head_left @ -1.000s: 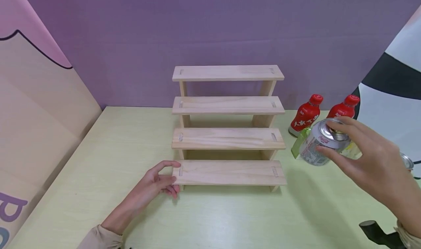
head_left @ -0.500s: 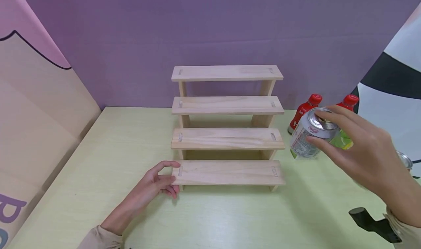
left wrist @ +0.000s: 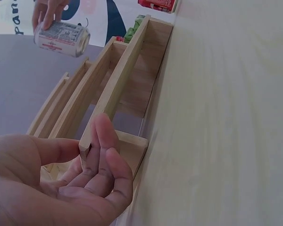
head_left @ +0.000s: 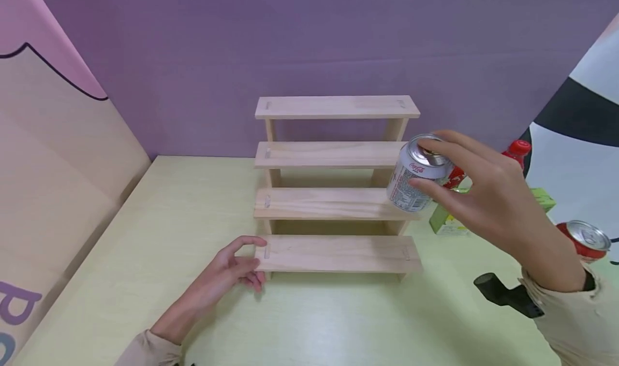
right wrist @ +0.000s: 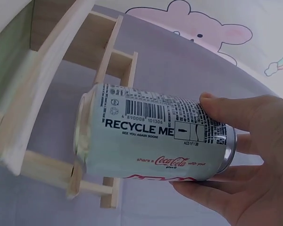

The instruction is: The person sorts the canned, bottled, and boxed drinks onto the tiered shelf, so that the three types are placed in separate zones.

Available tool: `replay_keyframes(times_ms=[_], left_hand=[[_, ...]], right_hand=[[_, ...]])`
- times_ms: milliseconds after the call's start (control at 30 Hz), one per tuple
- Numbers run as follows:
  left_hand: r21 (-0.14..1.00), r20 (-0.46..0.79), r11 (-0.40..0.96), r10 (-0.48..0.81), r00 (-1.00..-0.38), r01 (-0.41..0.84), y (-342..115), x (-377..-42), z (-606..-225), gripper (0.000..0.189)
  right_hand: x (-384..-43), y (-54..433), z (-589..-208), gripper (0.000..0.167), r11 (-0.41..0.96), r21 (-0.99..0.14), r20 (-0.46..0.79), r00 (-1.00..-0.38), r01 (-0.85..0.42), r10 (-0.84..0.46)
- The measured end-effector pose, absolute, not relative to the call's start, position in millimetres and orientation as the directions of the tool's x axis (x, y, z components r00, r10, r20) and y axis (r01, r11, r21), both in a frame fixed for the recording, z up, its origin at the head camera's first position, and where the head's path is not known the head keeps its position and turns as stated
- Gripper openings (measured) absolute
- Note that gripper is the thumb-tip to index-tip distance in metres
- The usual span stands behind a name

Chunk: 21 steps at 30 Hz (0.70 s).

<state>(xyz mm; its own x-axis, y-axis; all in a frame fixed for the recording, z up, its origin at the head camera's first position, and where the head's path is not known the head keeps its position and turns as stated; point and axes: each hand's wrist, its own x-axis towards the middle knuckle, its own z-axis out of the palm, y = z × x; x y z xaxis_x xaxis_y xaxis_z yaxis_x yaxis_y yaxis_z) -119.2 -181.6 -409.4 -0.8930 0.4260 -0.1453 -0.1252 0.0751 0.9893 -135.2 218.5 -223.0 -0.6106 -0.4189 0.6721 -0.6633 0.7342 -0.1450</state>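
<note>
A silvery-white Coca-Cola can [head_left: 417, 175] is held near its top by my right hand [head_left: 488, 194], between thumb and fingers. In the head view the can overlaps the right ends of the middle shelves, raised above the table and slightly tilted. The right wrist view shows the can's [right wrist: 155, 134] barcode side. My left hand [head_left: 224, 272] grips the left end of the lowest board of a four-step wooden display rack [head_left: 338, 253]. Seen from the left wrist, the thumb and fingers of that hand [left wrist: 85, 174] are around the board's corner.
Right of the rack stand a green carton [head_left: 446, 223], a red-capped bottle [head_left: 518, 150] and a red can [head_left: 585, 239]. Another red bottle is mostly behind my right hand. A purple wall [head_left: 193, 86] rises behind the pale table [head_left: 121, 258].
My right hand has carried the can left and up, from in front of the bottles to the rack's right side. The left hand stays at the lowest board.
</note>
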Motion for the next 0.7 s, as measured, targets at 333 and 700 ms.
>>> replay_keyframes(times_ms=[333,700], left_hand=[[0.993,-0.110,0.079,0.441,-0.891,-0.083,-180.3,-119.4,-406.5,0.040],[0.995,-0.099,0.061,0.440,-0.892,-0.080,-182.3,-119.0,-408.5,0.041]], right_hand=[[-152.7,196.6,-203.7,0.063,0.670,-0.119,0.702,-0.539,-0.733,-0.465],[-171.6,171.6,-182.0,0.053,0.654,-0.124,0.697,-0.534,-0.747,-0.478]])
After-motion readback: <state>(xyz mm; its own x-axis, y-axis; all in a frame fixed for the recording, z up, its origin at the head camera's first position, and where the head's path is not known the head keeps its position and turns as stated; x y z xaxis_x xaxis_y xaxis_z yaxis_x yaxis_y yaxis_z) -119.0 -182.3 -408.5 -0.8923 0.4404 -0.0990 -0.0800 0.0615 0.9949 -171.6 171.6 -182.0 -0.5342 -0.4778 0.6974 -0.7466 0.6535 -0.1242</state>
